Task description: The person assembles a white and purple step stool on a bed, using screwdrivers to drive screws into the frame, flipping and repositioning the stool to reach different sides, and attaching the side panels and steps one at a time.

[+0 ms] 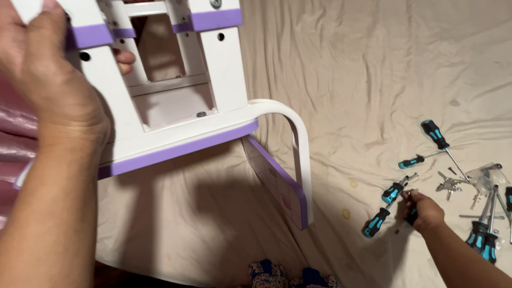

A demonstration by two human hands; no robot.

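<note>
left hand (pixel 45 69) grips white-purple chair (pixel 176 96) upturned; right hand (pixel 424 210), arm outstretched, closes on screwdriver (pixel 412 214) w/ others on sheet (pixel 373 69).

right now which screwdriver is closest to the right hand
The black-and-teal screwdriver lying just left of the right hand, by its fingertips. The others lie farther off: up the sheet or in the pile to the right.

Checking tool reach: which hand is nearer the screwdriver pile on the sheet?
Right. The right hand is down among the screwdrivers, touching them. The left hand is far across the frame, gripping the white-and-purple furniture piece.
</note>
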